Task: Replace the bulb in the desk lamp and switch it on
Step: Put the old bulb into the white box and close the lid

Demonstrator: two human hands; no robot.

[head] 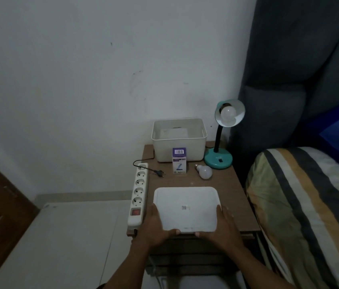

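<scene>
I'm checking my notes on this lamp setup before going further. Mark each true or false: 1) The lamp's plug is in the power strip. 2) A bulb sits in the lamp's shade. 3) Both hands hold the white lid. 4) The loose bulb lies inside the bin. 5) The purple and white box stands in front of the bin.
1) False. The plug lies loose on the table, beside the power strip.
2) True. A bulb sits in the lamp shade.
3) True. The left hand and right hand grip the white lid by its sides.
4) False. The loose bulb lies on the table, outside the bin.
5) True. The box stands upright before the bin.
</scene>
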